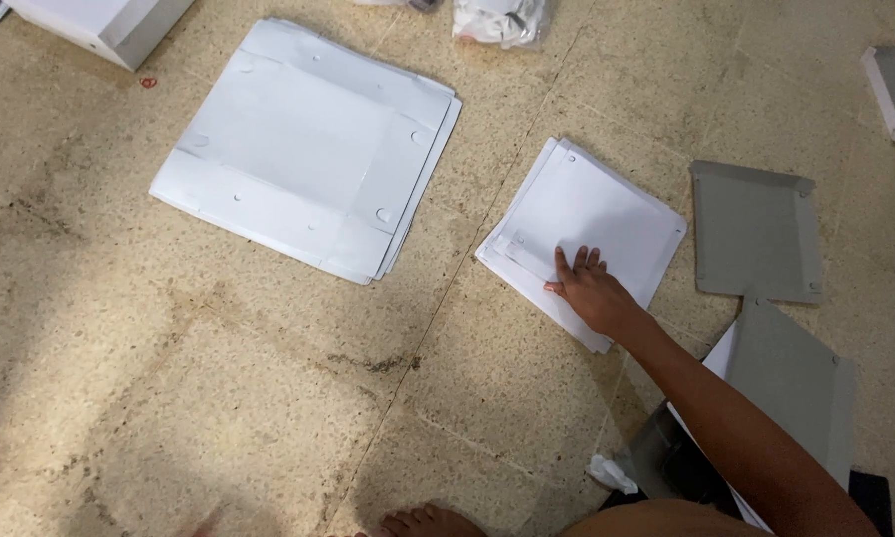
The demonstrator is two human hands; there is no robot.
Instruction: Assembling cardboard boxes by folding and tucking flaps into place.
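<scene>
The right hand (589, 288) lies flat, fingers together, clamped on nothing, pressing the small stack of white sheets (587, 214) on the floor (219, 398). A larger white stack (308, 149) lies at ten o'clock, grey panels (756, 231) at three o'clock; the left hand is out of sight.

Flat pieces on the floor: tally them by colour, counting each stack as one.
White stacks: 2, the large stack and the small stack under the right hand.
Grey flat panels: 2, upper and lower.
Total: 4
</scene>
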